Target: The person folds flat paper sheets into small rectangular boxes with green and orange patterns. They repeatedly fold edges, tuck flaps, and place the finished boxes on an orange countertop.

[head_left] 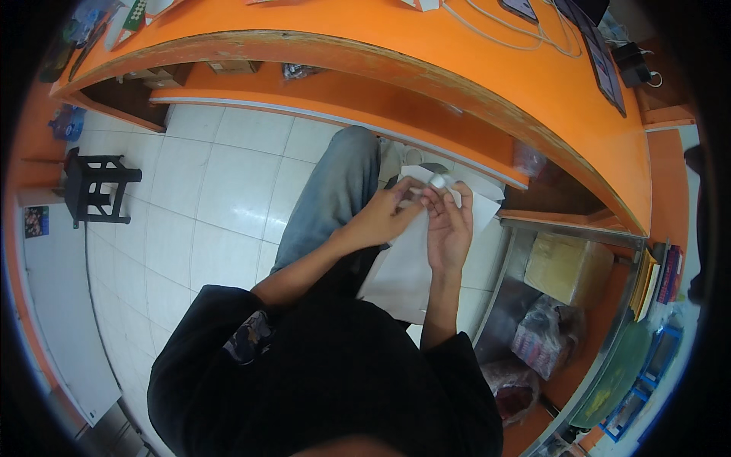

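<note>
A white sheet of card or paper (407, 266) lies over my lap, reaching out past my knees. Above its far end my two hands are close together. My right hand (448, 228) has its palm turned up and its fingers curled at a small white cylindrical piece (438, 181), perhaps a roll. From the left, my left hand (388, 213) comes in with bent fingers pinched near the same piece. What its fingertips hold is too small to make out.
An orange counter (343, 38) curves across the front, with a tablet (605, 76) and cables on top. At the left stands a black stool (99, 186) on the tiled floor (228, 183). A shelf at the right holds a cardboard box (567, 266) and plastic-wrapped packs (544, 335).
</note>
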{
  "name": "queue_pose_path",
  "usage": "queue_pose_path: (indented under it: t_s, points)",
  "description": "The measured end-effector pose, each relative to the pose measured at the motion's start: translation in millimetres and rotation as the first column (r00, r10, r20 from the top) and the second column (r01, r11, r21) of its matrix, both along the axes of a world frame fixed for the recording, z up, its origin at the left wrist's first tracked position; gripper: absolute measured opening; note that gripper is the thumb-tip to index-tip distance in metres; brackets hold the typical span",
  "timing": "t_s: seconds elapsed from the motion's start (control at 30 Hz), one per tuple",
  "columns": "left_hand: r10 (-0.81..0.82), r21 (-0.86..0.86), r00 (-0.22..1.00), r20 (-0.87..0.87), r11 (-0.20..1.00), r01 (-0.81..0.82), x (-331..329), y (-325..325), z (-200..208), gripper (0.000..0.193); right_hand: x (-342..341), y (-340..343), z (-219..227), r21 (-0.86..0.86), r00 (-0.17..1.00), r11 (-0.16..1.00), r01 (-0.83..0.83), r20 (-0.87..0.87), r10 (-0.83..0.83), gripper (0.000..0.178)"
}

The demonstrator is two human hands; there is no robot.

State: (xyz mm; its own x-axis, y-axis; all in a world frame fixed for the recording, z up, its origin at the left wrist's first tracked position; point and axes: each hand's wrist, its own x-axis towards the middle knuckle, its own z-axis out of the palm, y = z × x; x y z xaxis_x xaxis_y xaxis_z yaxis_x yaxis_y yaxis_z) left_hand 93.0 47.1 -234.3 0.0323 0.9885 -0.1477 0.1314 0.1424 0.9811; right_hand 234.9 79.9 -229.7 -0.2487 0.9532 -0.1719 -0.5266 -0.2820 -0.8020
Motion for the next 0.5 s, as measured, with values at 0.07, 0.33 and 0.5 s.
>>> queue_pose_path:
  t_s: [0.07, 0.33, 0.5]
  points:
    - [0.042, -0.053, 0.997, -0.067, 0.998, -0.045, -9, 5, -16, 0.030, -4, -1, -4, 0.150, 0.963, 0.987, -0.061, 0.269, 0.019, 0.049]
    - [0.142, -0.103, 0.976, -0.164, 0.982, -0.160, -17, 6, -43, 0.027, -7, -32, -29, 0.318, 0.518, 0.823, -0.470, 0.855, -0.034, 0.068]
    - [0.147, -0.055, 0.972, 0.182, 0.989, -0.140, -33, 8, -36, 0.021, 5, -24, -35, 0.081, 0.819, 0.977, -0.199, 0.561, 0.120, 0.029]
